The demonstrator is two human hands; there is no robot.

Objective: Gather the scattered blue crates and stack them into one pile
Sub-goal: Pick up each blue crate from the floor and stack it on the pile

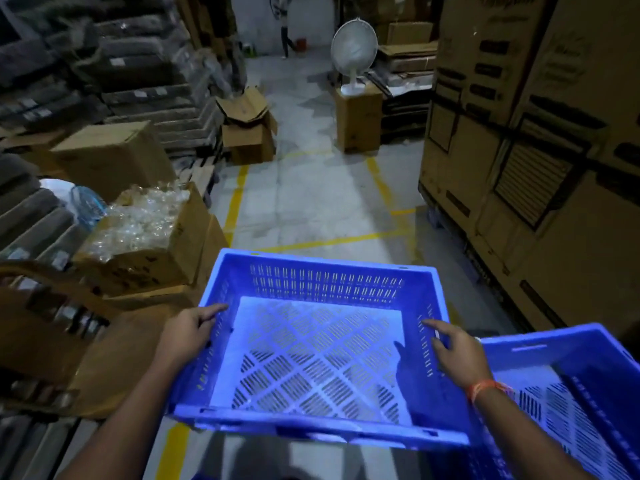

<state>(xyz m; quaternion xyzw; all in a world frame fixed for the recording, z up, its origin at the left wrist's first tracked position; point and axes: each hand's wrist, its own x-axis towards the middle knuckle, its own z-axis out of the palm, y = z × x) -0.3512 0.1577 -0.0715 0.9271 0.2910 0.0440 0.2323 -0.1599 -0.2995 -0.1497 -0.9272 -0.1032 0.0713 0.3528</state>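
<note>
A: What is seen at nine o'clock, and what is held there?

B: At nine o'clock an open brown cardboard box full of clear plastic pieces is stacked on other cartons. Just beside it, the left hand is clamped on the left wall of the empty blue perforated plastic crate, with the fingers hooked over the rim.

A: And where is this crate placed?

B: It is carried at the centre of the view, above the grey concrete floor with yellow painted lines, and it is tilted a little toward the person.

A: What is found at three o'clock?

B: The right hand, with an orange thread band at the wrist, is laid against the right wall from the inside. The fingers are spread; a firm closing on the rim cannot be told. At four o'clock a second blue perforated plastic crate is seen, partly under the near right corner of the carried one.

A: How should the step be done well?

B: In my judgement, the right grip should be made firm first. Then the carried crate should be levelled, its corners lined up over the second crate, and it should be lowered straight, with fingers kept outside the rims.
</note>
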